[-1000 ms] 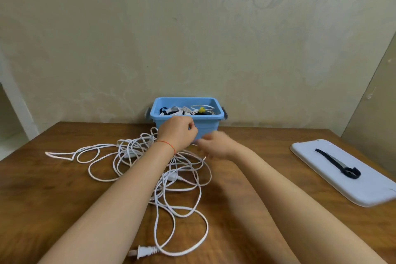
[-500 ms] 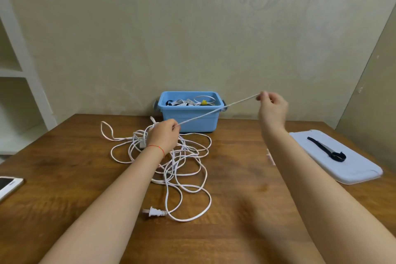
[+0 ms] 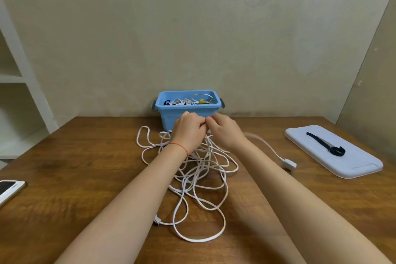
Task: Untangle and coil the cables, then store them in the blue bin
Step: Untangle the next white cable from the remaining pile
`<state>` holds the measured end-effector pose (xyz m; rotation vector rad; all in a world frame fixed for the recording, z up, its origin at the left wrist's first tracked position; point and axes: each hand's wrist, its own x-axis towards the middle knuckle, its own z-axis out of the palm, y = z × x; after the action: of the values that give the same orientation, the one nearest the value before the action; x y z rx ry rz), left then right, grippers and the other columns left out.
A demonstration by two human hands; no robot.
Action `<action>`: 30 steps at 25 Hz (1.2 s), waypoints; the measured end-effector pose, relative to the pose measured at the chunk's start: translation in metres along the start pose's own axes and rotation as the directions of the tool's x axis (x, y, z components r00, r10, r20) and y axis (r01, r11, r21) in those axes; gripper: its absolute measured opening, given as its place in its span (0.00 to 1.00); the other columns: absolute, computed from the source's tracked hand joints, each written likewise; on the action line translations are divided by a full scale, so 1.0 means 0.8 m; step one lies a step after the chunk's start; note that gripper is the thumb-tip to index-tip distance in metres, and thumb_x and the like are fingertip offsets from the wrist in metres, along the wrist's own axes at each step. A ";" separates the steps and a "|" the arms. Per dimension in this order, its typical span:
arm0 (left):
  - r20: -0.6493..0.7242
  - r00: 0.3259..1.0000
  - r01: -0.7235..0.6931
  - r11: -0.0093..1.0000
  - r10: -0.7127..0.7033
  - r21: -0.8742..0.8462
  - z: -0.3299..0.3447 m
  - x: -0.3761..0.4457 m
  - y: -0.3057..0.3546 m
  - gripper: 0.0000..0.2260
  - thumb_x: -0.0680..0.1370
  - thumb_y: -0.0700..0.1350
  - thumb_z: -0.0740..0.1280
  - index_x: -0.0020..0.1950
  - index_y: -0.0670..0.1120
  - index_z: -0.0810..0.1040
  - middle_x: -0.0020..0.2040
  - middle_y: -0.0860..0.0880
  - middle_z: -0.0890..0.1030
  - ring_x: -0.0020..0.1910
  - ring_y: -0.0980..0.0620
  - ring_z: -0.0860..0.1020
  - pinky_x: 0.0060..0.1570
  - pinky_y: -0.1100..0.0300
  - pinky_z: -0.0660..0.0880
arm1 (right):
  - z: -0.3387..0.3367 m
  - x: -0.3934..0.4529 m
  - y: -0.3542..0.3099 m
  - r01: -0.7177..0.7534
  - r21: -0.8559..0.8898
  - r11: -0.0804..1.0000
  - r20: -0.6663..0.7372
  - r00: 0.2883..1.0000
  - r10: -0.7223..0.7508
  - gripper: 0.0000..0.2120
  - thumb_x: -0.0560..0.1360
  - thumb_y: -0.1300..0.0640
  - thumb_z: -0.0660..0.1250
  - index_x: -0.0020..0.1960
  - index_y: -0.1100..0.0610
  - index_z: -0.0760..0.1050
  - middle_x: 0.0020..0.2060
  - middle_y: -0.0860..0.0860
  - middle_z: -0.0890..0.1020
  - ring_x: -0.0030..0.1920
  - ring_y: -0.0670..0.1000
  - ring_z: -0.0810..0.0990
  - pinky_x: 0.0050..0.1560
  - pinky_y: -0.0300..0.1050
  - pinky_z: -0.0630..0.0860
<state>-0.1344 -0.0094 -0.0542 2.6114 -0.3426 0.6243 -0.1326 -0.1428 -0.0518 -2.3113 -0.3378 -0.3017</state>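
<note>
A long white cable (image 3: 199, 180) lies in a loose tangle on the wooden table (image 3: 85, 178), in front of the blue bin (image 3: 169, 118) at the wall. The bin holds several coiled cables, one with a yellow tie. My left hand (image 3: 188, 129) and my right hand (image 3: 222, 133) meet above the far part of the tangle, fingers curled and pinching the cable between them. One cable end with a white block (image 3: 289, 164) trails right of my right forearm. The plug end (image 3: 157, 219) lies near my left forearm.
A pale lid (image 3: 342, 163) with a dark strap (image 3: 325, 146) on it lies at the right of the table. A phone (image 3: 9, 188) sits at the left edge. White shelves stand at the far left.
My right hand, which was raised to the right with a taut stretch of cable, has come back to meet the left hand. The pulled-out cable end now lies on the table at right.
</note>
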 end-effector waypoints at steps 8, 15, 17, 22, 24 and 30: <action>0.375 0.812 0.543 0.814 -0.447 -0.205 0.018 -0.044 -0.087 0.47 0.72 0.58 0.76 0.81 0.48 0.51 0.79 0.44 0.60 0.76 0.43 0.62 0.73 0.47 0.64 | 0.034 0.006 0.044 -0.144 -0.518 0.843 0.122 0.963 0.239 0.08 0.79 0.59 0.60 0.48 0.58 0.76 0.46 0.55 0.80 0.45 0.55 0.78 0.43 0.48 0.76; 0.414 0.803 0.545 0.810 -0.429 -0.216 0.026 -0.045 -0.095 0.10 0.78 0.46 0.67 0.38 0.43 0.73 0.36 0.48 0.73 0.35 0.51 0.72 0.32 0.59 0.66 | 0.068 0.006 0.019 -0.062 -0.289 0.955 0.225 0.965 0.131 0.08 0.80 0.51 0.64 0.51 0.55 0.77 0.46 0.52 0.80 0.45 0.52 0.78 0.43 0.47 0.76; 0.289 0.844 0.533 0.768 -0.452 -0.354 0.023 -0.038 -0.102 0.12 0.80 0.45 0.63 0.40 0.40 0.76 0.35 0.46 0.74 0.36 0.46 0.73 0.33 0.57 0.65 | 0.055 0.012 0.021 -0.109 -0.190 0.976 0.088 0.988 0.127 0.06 0.81 0.56 0.62 0.49 0.56 0.74 0.44 0.52 0.78 0.43 0.51 0.76 0.39 0.45 0.72; -0.359 0.623 0.376 0.668 -0.695 -0.642 -0.031 -0.006 -0.121 0.09 0.83 0.42 0.60 0.47 0.38 0.74 0.48 0.34 0.79 0.48 0.36 0.77 0.43 0.52 0.67 | -0.010 0.035 0.030 -0.231 0.085 0.969 -0.448 0.860 0.244 0.08 0.84 0.56 0.53 0.49 0.58 0.66 0.43 0.56 0.76 0.41 0.58 0.72 0.39 0.48 0.64; -0.338 0.621 0.426 0.667 -0.707 -0.611 -0.043 0.008 -0.120 0.09 0.81 0.38 0.60 0.60 0.38 0.74 0.60 0.35 0.77 0.58 0.36 0.75 0.53 0.51 0.70 | -0.023 0.038 0.034 -0.241 0.095 0.966 -0.485 0.836 0.256 0.08 0.83 0.56 0.54 0.48 0.59 0.67 0.42 0.56 0.76 0.41 0.58 0.72 0.39 0.47 0.63; -0.207 0.821 0.437 0.818 -0.533 -0.374 -0.015 -0.005 -0.081 0.31 0.76 0.40 0.66 0.78 0.46 0.61 0.76 0.42 0.62 0.75 0.42 0.62 0.73 0.46 0.62 | -0.011 0.025 0.048 -0.172 -0.070 0.983 -0.284 0.948 0.145 0.14 0.81 0.56 0.62 0.41 0.63 0.77 0.38 0.56 0.80 0.40 0.54 0.74 0.36 0.46 0.61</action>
<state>-0.1206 0.0538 -0.0692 2.1236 0.3098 0.7024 -0.1023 -0.1720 -0.0649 -2.3306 0.0042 -0.5645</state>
